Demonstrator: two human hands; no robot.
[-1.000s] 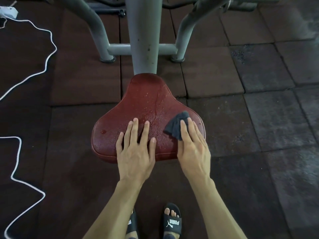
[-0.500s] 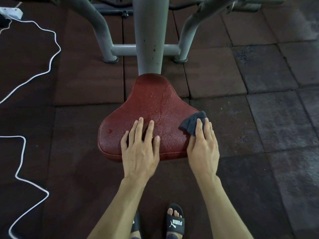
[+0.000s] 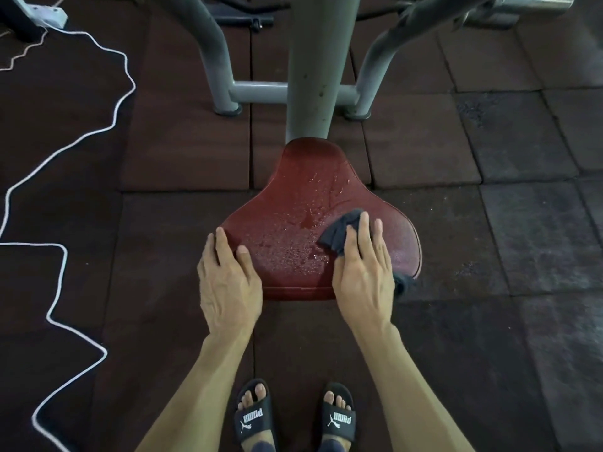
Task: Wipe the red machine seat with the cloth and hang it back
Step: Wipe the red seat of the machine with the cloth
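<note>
The red machine seat (image 3: 306,203) is saddle-shaped, mounted on a grey post, and dotted with water drops in its middle. My right hand (image 3: 362,272) presses a dark grey cloth (image 3: 339,233) flat on the seat's right half; a corner of the cloth hangs past the near right edge. My left hand (image 3: 228,282) grips the seat's near left corner, thumb on top, fingers curled over the rim.
The grey metal frame (image 3: 310,70) of the machine rises behind the seat. A white cord (image 3: 65,148) snakes across the dark rubber floor tiles on the left. My feet in black slides (image 3: 293,419) stand just below the seat.
My left hand slid from the middle of the seat to its near left corner. The right hand with the cloth moved back from the right edge toward the middle.
</note>
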